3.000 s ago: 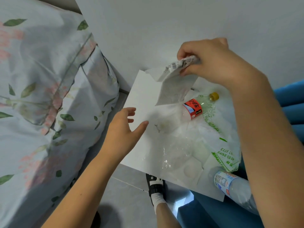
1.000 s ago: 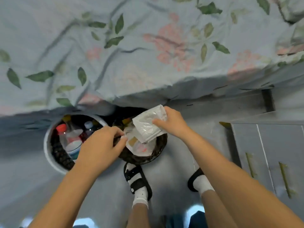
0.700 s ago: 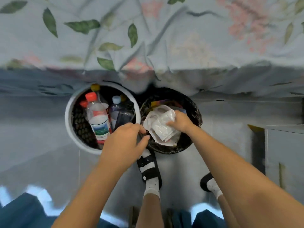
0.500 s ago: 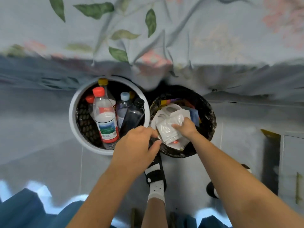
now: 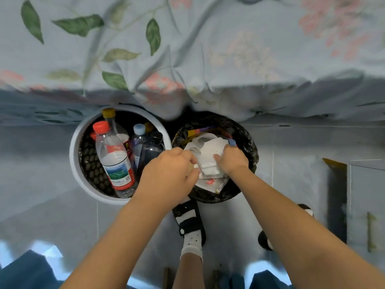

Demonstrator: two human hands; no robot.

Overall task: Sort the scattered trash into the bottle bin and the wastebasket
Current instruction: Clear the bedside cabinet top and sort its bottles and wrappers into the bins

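Head view: both hands, left [image 5: 168,174] and right [image 5: 231,161], press a grasped white wrapper [image 5: 208,157] into the wastebasket [image 5: 248,142]; bottle bin [image 5: 77,163] already well stocked; remaining trash unseen.

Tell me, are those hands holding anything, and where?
The right hand grips white plastic packaging by its right edge, over the wastebasket. The left hand touches its left edge; whether it grips cannot be told.

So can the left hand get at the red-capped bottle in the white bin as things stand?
Probably yes. The red-capped bottle stands tallest in the white bin, its cap uncovered, and the left hand is right beside the rim, though its fingers are at the white packaging.
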